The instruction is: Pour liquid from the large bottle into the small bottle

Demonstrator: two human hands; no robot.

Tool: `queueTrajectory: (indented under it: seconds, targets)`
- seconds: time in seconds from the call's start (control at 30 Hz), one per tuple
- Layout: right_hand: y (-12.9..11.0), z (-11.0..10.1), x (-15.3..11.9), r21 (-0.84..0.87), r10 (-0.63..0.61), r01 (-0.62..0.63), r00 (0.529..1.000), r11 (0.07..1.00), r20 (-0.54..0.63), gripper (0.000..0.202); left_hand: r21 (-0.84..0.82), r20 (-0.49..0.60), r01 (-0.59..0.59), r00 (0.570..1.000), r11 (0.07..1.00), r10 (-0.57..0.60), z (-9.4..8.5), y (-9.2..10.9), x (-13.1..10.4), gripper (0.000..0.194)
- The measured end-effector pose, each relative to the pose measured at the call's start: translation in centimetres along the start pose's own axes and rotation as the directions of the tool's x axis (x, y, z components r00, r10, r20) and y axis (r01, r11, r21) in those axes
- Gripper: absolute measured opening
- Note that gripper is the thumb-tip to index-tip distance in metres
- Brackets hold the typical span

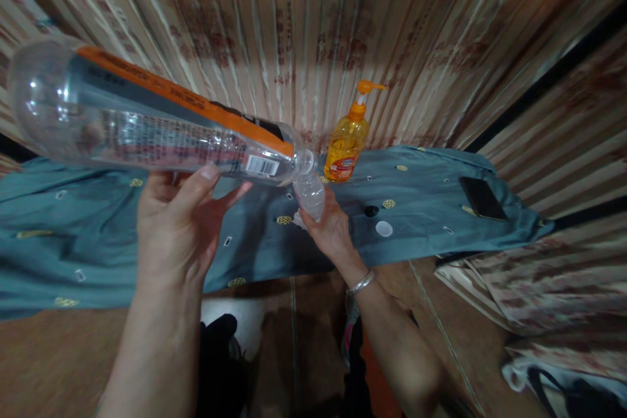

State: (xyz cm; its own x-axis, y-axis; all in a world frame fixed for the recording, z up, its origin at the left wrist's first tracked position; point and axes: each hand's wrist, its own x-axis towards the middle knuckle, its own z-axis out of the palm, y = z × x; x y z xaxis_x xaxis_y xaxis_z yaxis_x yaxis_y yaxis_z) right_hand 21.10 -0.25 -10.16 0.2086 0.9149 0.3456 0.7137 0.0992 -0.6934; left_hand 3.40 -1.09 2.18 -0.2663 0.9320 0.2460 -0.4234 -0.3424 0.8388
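With the left hand [181,222], holding the large bottle [161,124] from below, pressing the thumb to its near side. With the right hand [330,225], gripping the small bottle [311,194] around its lower part, near the middle of the frame. Holding the large bottle slantwise across the upper left, base higher than neck, mouth to mouth with the small one; touching or barely apart, impossible to tell. Apparently pouring from large to small, though unable to make out any stream. Next, likely needing to line up both mouths, steady the small bottle and tip the large base higher. Farther out, on the teal cloth [416,199], seeing a pump bottle [345,147] just right of centre, then a black cap [371,211], a white lid [384,228] and, at far right, a dark phone [482,198].
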Motion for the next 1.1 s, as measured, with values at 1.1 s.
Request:
queueTrajectory:
  seconds: [1.1]
  targets:
    - [0.6, 0.47, -0.1, 0.007, -0.046, 0.046, 0.998, 0.999, -0.035, 0.061, 0.06, 0.04, -0.038, 0.999, 0.997, 0.036, -0.28, -0.06, 0.02, 0.028]
